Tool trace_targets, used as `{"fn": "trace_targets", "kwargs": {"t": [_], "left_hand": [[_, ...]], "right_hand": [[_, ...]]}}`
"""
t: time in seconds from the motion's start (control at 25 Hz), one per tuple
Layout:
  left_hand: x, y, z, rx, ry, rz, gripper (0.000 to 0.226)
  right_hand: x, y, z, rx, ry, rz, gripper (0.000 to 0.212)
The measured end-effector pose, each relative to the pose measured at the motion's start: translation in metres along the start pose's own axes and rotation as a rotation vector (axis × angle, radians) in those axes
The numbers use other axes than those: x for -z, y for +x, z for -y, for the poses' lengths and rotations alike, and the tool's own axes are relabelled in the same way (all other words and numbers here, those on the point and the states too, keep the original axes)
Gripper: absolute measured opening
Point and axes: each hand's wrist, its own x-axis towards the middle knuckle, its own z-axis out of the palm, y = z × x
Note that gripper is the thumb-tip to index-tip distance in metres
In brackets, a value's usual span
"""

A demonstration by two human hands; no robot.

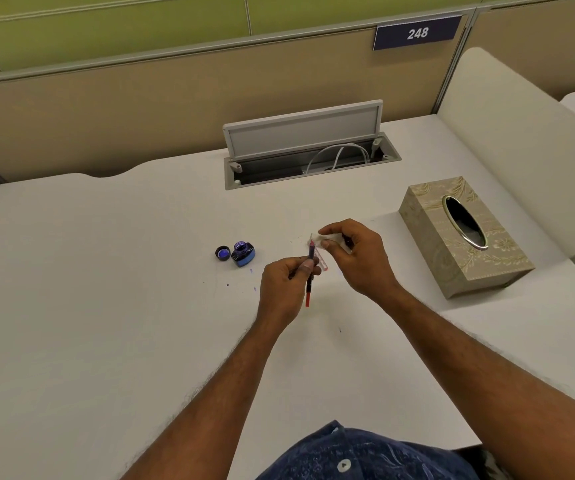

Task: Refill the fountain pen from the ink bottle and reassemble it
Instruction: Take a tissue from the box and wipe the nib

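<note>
The left hand (287,285) is closed around the pen (309,271), gripping it at about the middle with thumb and fingers. The pen is held above the bench (106,306), not touching it. Its long axis runs almost straight away from the person, only a little tilted: the red end points back toward the person and shows below the hand, and the dark end points away, toward the far side of the bench. This dark part looks blue-black. A pale pink, partly clear piece lies just beside the pen at the fingers; I cannot tell if it is part of the pen or a separate piece.

The right hand (355,254) is pinched on a small white tissue (331,241), held between thumb and fingers. The tissue touches the far end of the pen, or is very close to it; the tip itself is hidden by the tissue.

The ink bottle (243,253) stands upright on the bench to the left of the hands, near but apart from them. It is open, and blue ink shows in its neck. Its cap (223,253) lies just beside it on the left, with the inside facing up. Some small blue spots (252,270) are on the bench between the bottle and the left hand.

A tissue box (466,237) with a pale pattern stands to the right, well apart from the hands. At the far side of the bench a cable hatch (303,147) is open, with white cables inside.
</note>
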Motion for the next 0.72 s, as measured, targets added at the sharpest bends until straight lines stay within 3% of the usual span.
{"fn": "trace_targets", "kwargs": {"t": [0.56, 0.72], "left_hand": [[-0.003, 0.001, 0.006, 0.089, -0.002, 0.059, 0.026], [0.001, 0.003, 0.014, 0.088, 0.011, 0.050, 0.018]], "right_hand": [[-0.001, -0.004, -0.030, -0.294, 0.184, 0.090, 0.012], [0.002, -0.019, -0.051, -0.311, -0.041, 0.159, 0.015]]}}
